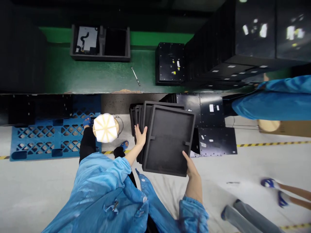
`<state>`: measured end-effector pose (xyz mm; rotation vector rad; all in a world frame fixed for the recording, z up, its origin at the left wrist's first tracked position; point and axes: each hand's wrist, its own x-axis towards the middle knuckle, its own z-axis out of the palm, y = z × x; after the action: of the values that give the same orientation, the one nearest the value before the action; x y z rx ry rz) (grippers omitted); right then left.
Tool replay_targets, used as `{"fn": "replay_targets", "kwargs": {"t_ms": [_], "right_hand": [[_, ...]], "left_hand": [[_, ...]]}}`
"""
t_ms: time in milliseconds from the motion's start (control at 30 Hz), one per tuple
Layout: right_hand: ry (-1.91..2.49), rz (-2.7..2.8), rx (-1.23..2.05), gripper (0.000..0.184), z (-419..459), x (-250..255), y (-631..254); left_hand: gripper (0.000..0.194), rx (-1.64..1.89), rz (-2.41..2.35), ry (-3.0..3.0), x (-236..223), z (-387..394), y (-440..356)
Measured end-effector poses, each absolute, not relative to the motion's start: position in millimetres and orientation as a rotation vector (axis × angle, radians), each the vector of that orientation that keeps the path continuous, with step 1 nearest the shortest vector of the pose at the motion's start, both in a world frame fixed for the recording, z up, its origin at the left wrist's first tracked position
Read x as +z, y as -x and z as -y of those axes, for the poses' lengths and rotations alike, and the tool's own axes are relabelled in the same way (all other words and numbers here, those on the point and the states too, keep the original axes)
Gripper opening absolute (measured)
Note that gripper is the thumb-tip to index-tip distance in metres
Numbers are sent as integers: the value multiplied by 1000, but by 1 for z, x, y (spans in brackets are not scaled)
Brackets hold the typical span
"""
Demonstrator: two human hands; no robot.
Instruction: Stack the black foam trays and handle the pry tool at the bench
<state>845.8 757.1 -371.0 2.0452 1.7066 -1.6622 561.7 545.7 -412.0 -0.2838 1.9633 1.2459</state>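
A dark grey foam tray (167,139) with a raised rim lies tilted on top of a stack of similar trays (136,115). My right hand (191,168) grips its lower right edge, with the thumb over the rim and the other fingers hidden underneath. At the stack's left side is my left hand (140,137), fingers spread and thumb apart, against the edges of the trays. Whether it bears on the top tray or on those below is unclear.
On the green bench (97,76) are a two-compartment tray (102,58) holding a part, a metal tool (135,76) and black boxes (170,63). A stool (105,127) and blue pallet (57,139) are left. A co-worker's blue sleeve (279,98) reaches in right; other people's legs (252,215) show lower right.
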Motion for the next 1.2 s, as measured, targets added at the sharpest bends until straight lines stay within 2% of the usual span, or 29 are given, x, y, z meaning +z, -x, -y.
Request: {"fn": "replay_targets", "kwargs": {"t_ms": [100,200,500,833,1033,1200], "right_hand": [[-1990,-1260,-1790,60,-766,-380,-850],[-2034,-1214,-1838,66,-765,-385,-855],[-2018,-1374,-1757,64,-748,-379,-874],[-1915,-2061,-1411,70,-754,-386,-852],[-1871,-2107,-1517,66,-754,-385,-861],[-1914,-2132,-1478,65,-757,-374,-876]], "left_hand": [[102,1215,-1920,331,-406,-546,-561],[101,1194,-1873,376,-400,-545,-563],[95,1299,-1819,363,-384,-521,-588],[93,1333,-1806,400,-404,-516,-591],[82,1373,-1901,308,-399,-514,-597],[78,1342,-1942,265,-389,-511,-614]]}}
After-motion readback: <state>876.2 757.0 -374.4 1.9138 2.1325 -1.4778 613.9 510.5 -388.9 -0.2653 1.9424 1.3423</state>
